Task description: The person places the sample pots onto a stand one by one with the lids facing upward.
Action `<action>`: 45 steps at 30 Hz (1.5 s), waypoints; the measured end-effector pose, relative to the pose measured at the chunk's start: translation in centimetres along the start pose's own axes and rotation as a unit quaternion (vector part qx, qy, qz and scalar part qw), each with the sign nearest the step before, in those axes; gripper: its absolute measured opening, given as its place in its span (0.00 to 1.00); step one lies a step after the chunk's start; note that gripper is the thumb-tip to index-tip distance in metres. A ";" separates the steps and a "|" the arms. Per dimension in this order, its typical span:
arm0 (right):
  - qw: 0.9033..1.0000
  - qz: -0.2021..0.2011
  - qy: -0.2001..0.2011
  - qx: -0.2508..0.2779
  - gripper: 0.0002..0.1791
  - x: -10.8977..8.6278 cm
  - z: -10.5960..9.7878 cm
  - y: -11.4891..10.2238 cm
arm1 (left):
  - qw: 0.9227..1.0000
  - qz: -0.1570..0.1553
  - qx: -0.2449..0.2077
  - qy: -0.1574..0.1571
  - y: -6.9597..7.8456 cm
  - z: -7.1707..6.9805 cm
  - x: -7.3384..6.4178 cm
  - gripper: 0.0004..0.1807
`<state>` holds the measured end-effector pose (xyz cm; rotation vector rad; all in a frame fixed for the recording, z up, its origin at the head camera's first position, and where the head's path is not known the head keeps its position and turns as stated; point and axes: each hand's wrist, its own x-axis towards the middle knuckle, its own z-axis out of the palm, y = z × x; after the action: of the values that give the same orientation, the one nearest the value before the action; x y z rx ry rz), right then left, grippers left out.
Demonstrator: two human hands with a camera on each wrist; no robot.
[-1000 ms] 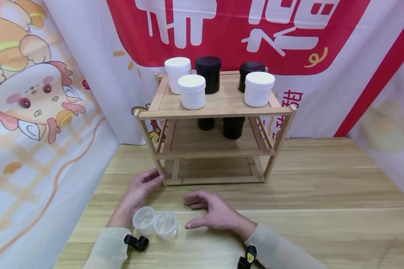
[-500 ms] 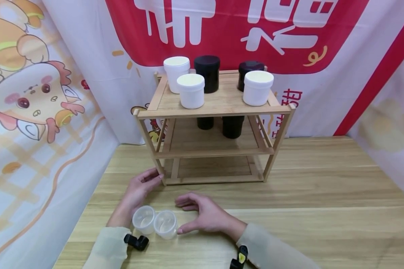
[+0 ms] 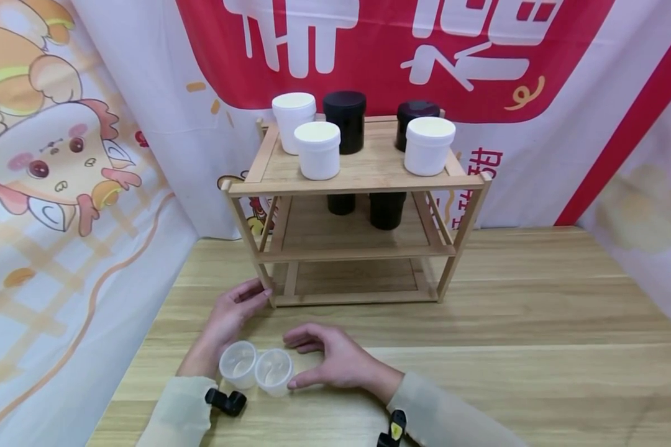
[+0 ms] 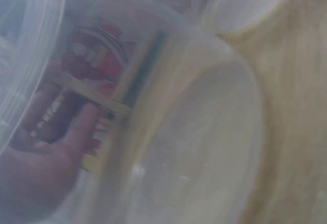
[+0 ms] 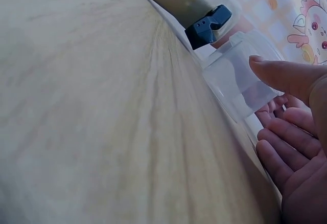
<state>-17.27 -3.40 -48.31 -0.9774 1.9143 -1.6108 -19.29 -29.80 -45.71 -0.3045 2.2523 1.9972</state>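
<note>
Staged demo booth, printed banner backdrop (image 3: 117, 124), wooden tabletop (image 3: 537, 347)

the wooden three-tier shelf rack (image 3: 358, 248) blocks the back of the pale wooden worktop (image 3: 537, 347). its right half lies open. two clear plastic cups (image 3: 257, 369) stand touching at the front left, hemmed by the left hand (image 3: 232, 316) and right hand (image 3: 330, 357). the rack's bottom shelf and middle-shelf front are free; black cylindrical jars (image 3: 377, 210) fill its back.
</note>
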 end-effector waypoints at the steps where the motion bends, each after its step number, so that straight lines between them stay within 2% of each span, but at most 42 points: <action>1: 1.000 0.000 0.000 0.000 0.42 0.0 0.0 0.0 | 1.000 0.000 0.001 -0.001 0.0 0.0 0.0 0.35; 15: 1.000 -0.017 -0.020 0.002 0.37 0.2 1.1 -0.2 | 1.000 -0.008 0.001 0.001 0.0 -0.1 -0.1 0.35; 26: 1.000 -0.016 -0.017 -0.007 0.37 0.3 1.8 -0.1 | 1.000 -0.011 -0.002 0.001 -0.2 0.0 0.1 0.35; 36: 1.000 -0.004 -0.001 0.000 0.38 0.0 1.4 -0.6 | 1.000 -0.006 -0.001 0.000 0.1 0.1 -0.1 0.36; 45: 0.999 -0.001 0.037 -0.012 0.39 0.1 0.4 -1.2 | 1.000 -0.002 -0.002 0.000 0.0 -0.1 -0.1 0.35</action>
<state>-16.75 -3.80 -47.19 -0.9420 1.9854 -1.6512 -19.20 -29.90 -45.65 -0.3093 2.2464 2.0014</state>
